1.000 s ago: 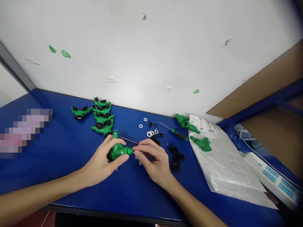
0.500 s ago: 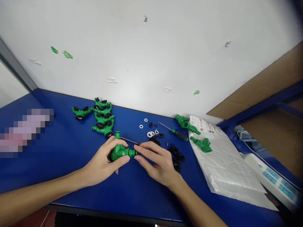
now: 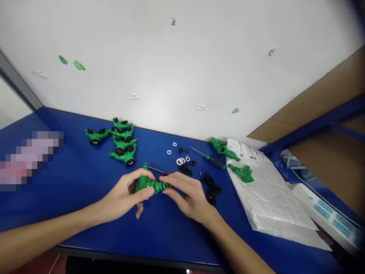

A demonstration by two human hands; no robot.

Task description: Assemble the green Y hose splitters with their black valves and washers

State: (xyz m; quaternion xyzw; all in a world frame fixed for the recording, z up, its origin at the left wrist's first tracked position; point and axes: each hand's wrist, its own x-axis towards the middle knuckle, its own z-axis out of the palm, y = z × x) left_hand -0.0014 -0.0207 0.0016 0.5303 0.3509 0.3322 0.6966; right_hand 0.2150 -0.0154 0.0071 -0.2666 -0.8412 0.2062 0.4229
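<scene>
The green plastic Y-shaped hose connector (image 3: pixel 146 185) sits just above the desk (image 3: pixel 85 217), near the middle of its near side, held between the two hands, which are close together. The left hand (image 3: pixel 122 196) wraps its body, with the thumb laid across it. The right hand (image 3: pixel 189 194) comes in from the right, its fingertips (image 3: pixel 170 178) at the connector's right-hand end, though I cannot tell whether they grip it. Compared with the view half a second ago, the connector has shifted slightly right and turned, its short upright spout now standing nearer the fingers of the left hand. Just beyond it lies a thin steel pin (image 3: pixel 156 169) with a red end. Farther off, a cluster of assembled green connectors (image 3: pixel 122 142) lies to the far left. White washers (image 3: pixel 180 161) and small black parts (image 3: pixel 185 168) are scattered near the far edge, beside a green-handled screwdriver (image 3: pixel 216 162). Black rubber rings (image 3: pixel 210 186) lie right of the right hand. On the right, two more green connectors (image 3: pixel 224 149) lie by a white padded mailer (image 3: pixel 270 201), and another (image 3: pixel 243 174) rests on it.
</scene>
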